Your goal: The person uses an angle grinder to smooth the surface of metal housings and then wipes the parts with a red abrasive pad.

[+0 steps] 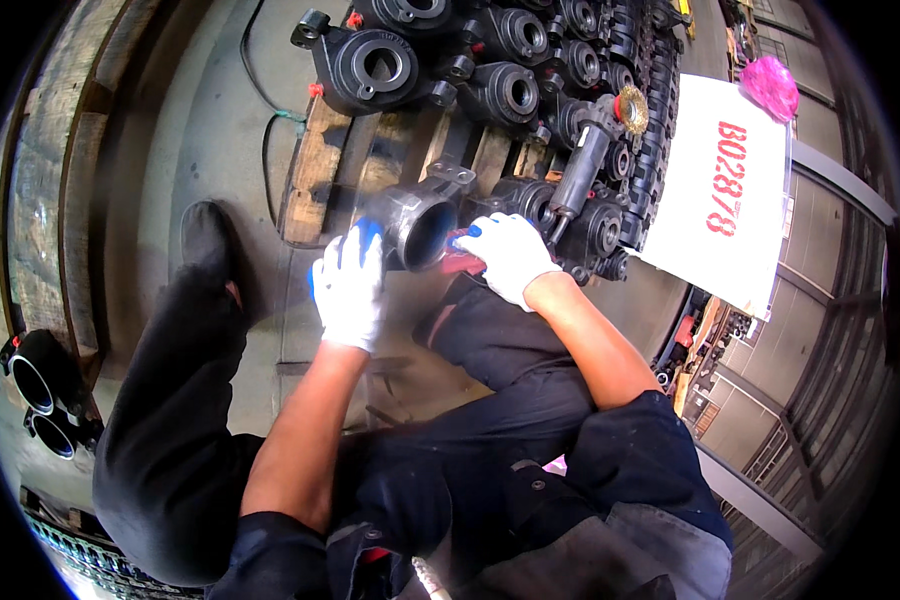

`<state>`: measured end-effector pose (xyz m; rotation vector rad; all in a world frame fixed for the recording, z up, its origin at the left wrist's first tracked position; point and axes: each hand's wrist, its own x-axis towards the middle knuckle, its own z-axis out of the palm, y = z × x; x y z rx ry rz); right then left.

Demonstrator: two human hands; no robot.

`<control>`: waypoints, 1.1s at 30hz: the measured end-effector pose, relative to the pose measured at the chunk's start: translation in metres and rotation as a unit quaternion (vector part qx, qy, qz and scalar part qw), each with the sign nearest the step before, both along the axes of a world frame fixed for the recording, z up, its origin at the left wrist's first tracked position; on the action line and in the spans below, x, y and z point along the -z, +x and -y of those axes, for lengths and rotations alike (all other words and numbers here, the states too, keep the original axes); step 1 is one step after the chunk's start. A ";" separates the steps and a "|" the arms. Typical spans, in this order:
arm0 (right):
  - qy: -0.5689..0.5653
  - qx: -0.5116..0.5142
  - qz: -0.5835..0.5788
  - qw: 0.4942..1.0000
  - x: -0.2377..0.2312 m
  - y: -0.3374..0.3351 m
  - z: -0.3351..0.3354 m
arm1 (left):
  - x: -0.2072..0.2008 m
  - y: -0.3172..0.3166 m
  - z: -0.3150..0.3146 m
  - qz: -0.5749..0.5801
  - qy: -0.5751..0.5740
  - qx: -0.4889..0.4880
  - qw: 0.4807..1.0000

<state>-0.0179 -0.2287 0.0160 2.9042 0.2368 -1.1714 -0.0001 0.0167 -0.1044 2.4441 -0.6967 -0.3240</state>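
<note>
A black, hollow metal cylinder [426, 232] with a bracket lug on its far side is tilted so its round opening faces me, at the near edge of the pallet. My left hand [350, 285], in a white glove with blue fingertips, grips the cylinder's left side; its thumb is hidden. In a matching glove, my right hand [510, 255] is closed on a red cloth [462, 262] beside the right rim of the opening. Part of the cloth is covered by the fingers. The cylinder's left edge is slightly blurred.
Rows of black ring-ended castings [380, 68] fill the wooden pallet [315, 185]. A grey handheld tool with a brass wire wheel [631, 110] lies on them. At the right stand a white sign [720, 190] and a pink bundle [769, 89]. More cylinders [32, 384] sit lower left.
</note>
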 end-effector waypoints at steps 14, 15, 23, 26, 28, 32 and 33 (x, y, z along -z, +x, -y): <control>0.132 0.447 0.026 0.884 -0.008 0.000 0.028 | -0.022 -0.058 0.028 -0.166 -0.087 -0.148 0.971; 0.143 0.470 0.058 0.869 -0.001 -0.004 0.031 | -0.020 -0.062 0.031 -0.172 -0.084 -0.161 0.968; 0.098 0.474 0.076 0.872 0.004 -0.020 0.045 | -0.014 -0.063 0.042 -0.342 -0.115 -0.279 0.890; 0.091 0.459 0.076 0.881 0.005 -0.024 0.046 | -0.003 -0.059 0.046 -0.374 -0.059 -0.283 0.881; 0.078 0.443 0.071 0.890 0.005 -0.025 0.046 | 0.006 -0.058 0.044 -0.405 -0.121 -0.288 0.859; 0.055 0.425 0.075 0.901 0.003 -0.031 0.054 | 0.004 -0.025 0.030 -0.524 -0.281 -0.230 0.771; 0.057 0.430 0.083 0.897 0.003 -0.035 0.059 | -0.010 -0.014 0.032 -0.536 -0.269 -0.229 0.767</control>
